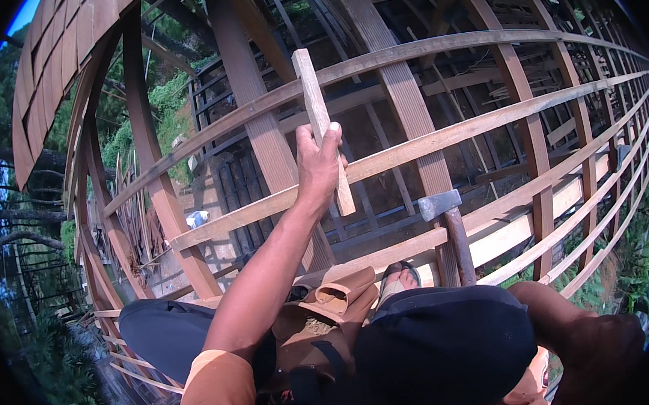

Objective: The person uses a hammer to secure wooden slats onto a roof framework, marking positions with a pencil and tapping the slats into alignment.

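My left hand [317,164] is closed around a short, pale wooden batten piece [313,90], held roughly upright with both ends sticking out past the fist. It is over a long roof batten [396,154] that crosses the brown rafters. My right arm [554,310] bends beside my right knee, and the knee hides the hand. Close to that knee, a hatchet [458,238] stands head up, its grey head near a batten and its handle's lower end behind the knee. Whether my right hand holds it is hidden.
Brown rafters [414,110] and pale battens form an open grid, with a drop to stacked timber and ground below. A brown tool pouch [335,303] hangs between my legs. My sandalled foot [399,278] rests on the frame. Wooden shingles [67,66] cover the upper left.
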Demonstrator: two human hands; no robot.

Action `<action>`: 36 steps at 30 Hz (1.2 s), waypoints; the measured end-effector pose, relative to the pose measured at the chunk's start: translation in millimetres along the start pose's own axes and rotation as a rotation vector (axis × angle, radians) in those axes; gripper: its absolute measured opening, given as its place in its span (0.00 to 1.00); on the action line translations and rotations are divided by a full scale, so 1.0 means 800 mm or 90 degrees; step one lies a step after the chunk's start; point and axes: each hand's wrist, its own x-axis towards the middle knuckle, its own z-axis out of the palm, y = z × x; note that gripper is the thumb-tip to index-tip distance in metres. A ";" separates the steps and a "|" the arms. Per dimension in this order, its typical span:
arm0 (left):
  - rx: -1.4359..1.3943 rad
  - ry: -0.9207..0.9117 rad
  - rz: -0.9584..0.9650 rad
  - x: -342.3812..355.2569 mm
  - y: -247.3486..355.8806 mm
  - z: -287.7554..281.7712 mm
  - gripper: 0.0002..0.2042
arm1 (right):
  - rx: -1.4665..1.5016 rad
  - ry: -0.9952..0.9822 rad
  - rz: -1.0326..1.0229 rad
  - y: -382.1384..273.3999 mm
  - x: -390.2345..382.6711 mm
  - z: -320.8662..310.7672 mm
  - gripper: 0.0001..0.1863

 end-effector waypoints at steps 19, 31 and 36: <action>-0.172 -0.159 -0.155 0.107 -0.071 0.063 0.20 | -0.270 0.577 0.527 0.078 -0.096 0.062 0.16; -0.001 -0.107 -0.114 0.111 -0.086 0.037 0.32 | -0.235 0.436 0.576 0.131 -0.076 0.077 0.11; 0.045 0.068 0.101 0.039 -0.066 -0.016 0.36 | -0.278 0.420 0.602 0.147 -0.095 0.062 0.10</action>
